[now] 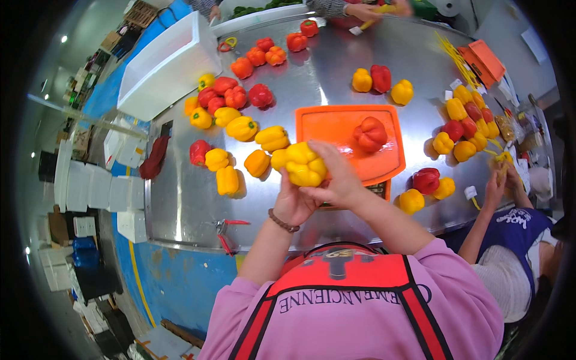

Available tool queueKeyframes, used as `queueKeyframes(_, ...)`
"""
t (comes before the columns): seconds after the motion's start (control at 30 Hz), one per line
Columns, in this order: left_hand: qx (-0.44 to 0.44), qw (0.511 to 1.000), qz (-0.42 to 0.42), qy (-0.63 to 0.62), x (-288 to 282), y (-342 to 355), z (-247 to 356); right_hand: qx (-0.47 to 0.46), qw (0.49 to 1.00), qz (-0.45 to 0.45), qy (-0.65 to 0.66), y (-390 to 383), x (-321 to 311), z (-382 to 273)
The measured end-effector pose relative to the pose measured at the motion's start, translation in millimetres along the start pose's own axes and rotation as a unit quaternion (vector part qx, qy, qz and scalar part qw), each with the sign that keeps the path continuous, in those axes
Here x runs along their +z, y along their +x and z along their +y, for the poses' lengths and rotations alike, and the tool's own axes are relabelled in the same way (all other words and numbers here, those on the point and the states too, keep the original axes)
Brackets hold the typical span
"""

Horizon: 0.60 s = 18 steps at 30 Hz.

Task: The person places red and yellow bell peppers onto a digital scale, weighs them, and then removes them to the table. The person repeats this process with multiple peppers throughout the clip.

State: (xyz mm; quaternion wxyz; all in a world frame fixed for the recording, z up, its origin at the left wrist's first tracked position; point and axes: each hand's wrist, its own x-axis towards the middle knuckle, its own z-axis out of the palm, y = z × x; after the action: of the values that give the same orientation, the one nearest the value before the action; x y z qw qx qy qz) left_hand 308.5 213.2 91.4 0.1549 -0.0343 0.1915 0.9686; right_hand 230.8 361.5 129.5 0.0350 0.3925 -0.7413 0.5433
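A yellow bell pepper (305, 167) is held between my two hands, just left of the orange tray (324, 114). My left hand (294, 203) cups it from below, and my right hand (338, 177) wraps round its right side. Another yellow lobe shows at its left; I cannot tell whether it is a second pepper. On the tray sits one red bell pepper (370, 134). The tray rests on a dark device (379, 191), mostly hidden beneath. Close by on the left lie yellow peppers, among them an orange-yellow pepper (257, 163) and a longer yellow pepper (272, 138).
The steel table (324, 231) bears several loose peppers at left and far side. Red-handled pruning shears (223, 234) lie near its front edge. A white foam box (171, 66) stands far left. Packed peppers (465, 123) lie right, beside a co-worker's hands (501, 180). Another person's hands (378, 11) work opposite.
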Motion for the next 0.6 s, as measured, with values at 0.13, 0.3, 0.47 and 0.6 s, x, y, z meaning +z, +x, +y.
queueKeyframes(0.13,-0.045,0.972,0.100,0.209,-33,-24,-10,-0.018,0.961,0.005,-0.276,0,-15,14)
queueKeyframes(0.3,0.099,0.803,0.189,0.557,-51,-47,6,0.107,0.869,-0.124,-0.466,27,-30,36)
queueKeyframes(0.47,0.196,0.426,0.285,0.836,-85,-76,98,0.088,0.911,-0.065,-0.397,25,-50,28)
queueKeyframes(0.6,0.277,0.385,0.469,0.745,-161,-92,197,0.102,0.957,-0.015,-0.271,5,-73,15)
